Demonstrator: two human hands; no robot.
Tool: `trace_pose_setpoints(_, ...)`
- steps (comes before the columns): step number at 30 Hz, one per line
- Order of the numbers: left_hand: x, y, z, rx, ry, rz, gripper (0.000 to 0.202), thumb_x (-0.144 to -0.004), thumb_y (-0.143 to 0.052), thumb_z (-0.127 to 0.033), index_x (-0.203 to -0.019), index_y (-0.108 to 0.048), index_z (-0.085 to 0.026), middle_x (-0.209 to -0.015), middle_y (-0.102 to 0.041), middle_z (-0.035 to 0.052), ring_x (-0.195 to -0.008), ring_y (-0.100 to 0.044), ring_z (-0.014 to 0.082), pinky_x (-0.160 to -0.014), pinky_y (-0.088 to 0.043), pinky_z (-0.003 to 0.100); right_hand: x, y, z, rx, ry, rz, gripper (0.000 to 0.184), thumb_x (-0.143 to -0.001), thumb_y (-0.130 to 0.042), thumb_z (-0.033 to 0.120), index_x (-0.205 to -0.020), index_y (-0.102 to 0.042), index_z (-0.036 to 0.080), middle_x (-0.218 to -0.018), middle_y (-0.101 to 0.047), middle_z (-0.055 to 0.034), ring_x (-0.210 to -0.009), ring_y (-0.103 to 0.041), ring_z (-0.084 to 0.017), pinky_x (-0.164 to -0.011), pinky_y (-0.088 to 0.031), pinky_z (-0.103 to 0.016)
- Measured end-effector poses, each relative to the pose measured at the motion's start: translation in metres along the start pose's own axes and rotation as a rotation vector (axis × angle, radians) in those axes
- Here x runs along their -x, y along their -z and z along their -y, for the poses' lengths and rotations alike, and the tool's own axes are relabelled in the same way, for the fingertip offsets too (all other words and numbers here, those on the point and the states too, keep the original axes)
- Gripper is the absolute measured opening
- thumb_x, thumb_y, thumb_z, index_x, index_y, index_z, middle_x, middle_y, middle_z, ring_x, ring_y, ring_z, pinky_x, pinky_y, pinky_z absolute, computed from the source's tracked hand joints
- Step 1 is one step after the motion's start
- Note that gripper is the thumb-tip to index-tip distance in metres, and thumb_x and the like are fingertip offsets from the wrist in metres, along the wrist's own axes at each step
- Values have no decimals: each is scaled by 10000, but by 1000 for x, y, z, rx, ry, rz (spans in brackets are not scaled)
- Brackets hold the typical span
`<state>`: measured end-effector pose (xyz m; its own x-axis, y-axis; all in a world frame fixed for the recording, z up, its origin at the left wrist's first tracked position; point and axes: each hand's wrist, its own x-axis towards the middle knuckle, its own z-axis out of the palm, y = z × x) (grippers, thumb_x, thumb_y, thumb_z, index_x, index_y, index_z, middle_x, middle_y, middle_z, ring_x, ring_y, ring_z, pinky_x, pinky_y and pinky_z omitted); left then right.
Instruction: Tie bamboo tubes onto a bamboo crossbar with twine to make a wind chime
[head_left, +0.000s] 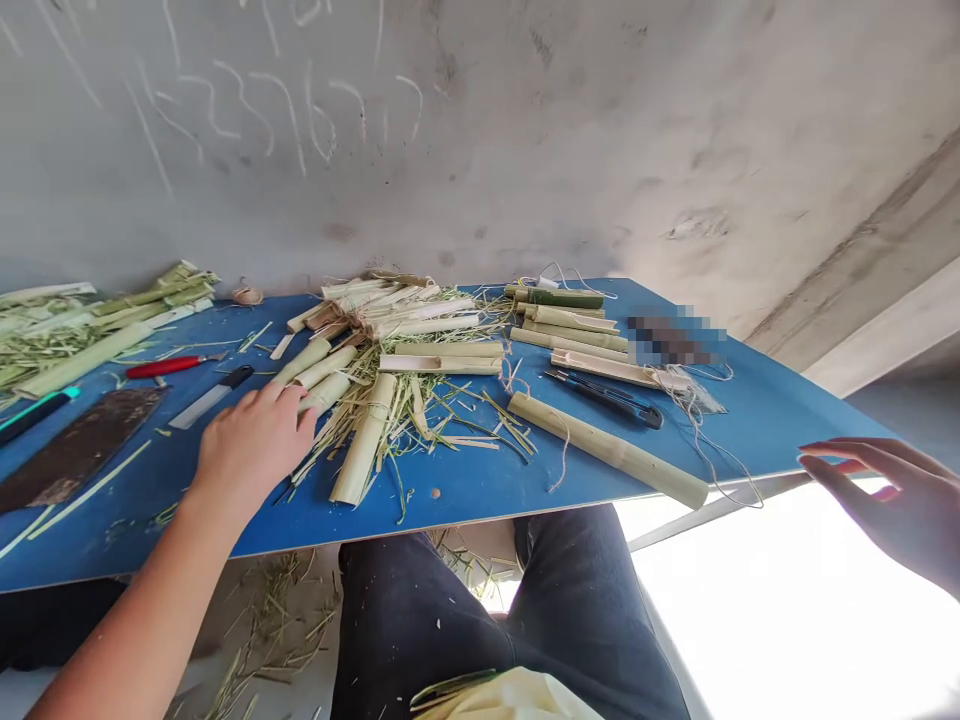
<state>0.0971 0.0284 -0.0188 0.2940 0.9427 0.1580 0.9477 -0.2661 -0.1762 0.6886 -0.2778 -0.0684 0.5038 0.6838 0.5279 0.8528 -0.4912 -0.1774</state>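
1. Cream-coloured material (510, 698) at the lap, identity unclear; dark trousers (405, 620) just beyond.
2. Right hand (896, 500): at the table's (772, 420) right front edge, fingers loosely apart, nothing seen in it. Nearest bamboo is the long tube (611, 450), lying slantwise off to its left.
3. Left hand (251, 435): palm down, fingers bent over near ends of the bamboo pieces (328, 393); clamped or just resting, cannot tell.
4. Key relation: those pieces lie forward and right of the left palm, left of table centre, long axes running away and rightward. Left hand is right at them; right hand well apart.
5. Black-handled knife (210, 397) just beside the left hand; red-handled tool (169, 366) farther left.
6. Farther: heap of split bamboo (405, 310) over shavings, then grey wall (525, 180).
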Motion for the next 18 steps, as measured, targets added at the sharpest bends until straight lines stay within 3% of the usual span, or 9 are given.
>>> trace_pose_setpoints(4,-20,-9,-3,-83,-22,64,559,-1074,-259,-412,-1244,-659,-60,-1314,-694,244,-1174,-687,439,-954,-557,563,10,13,-1,-19,-113,69,646,-785,-478,887,-928,-782,335,-1075,-787,-32,-573,-639,-226,-534,-544,-411)
trace_pose_setpoints(9,-23,-20,-5,-159,-52,70,586,-1056,-293,-451,-1178,-673,-23,-1306,-679,273,-1208,-660,446,-983,-540,560,19,2,-11,-41,-125,75,580,-825,-497,828,-945,-788,342,-1106,-786,-11,-583,-637,-215,-581,-552,-409)
trace_pose_setpoints(12,-12,-10,-11,-199,-88,44,584,-1082,-237,-449,-1186,-642,-41,-1302,-685,250,-1231,-656,409,-990,-543,521,18,-5,-14,-61,-109,104,537,-875,-507,796,-987,-782,348,-1197,-778,-11,-612,-655,-224,-616,-569,-421)
trace_pose_setpoints(14,-2,4,-15,-213,-60,9,577,-1101,-174,-450,-1201,-597,-70,-1204,-724,219,-1112,-715,366,-927,-565,471,17,-4,-8,-76,-100,149,502,-917,-506,767,-1016,-769,350,-1224,-771,-24,-643,-680,-244,-630,-579,-429)
trace_pose_setpoints(18,18,24,-11,-58,163,-47,582,-1091,-179,-569,-1322,-483,-129,-865,-735,128,-786,-744,375,-710,-564,438,20,1,15,-113,1,206,425,-968,-494,716,-1060,-745,386,-1208,-775,-25,-718,-734,-287,-631,-592,-439)
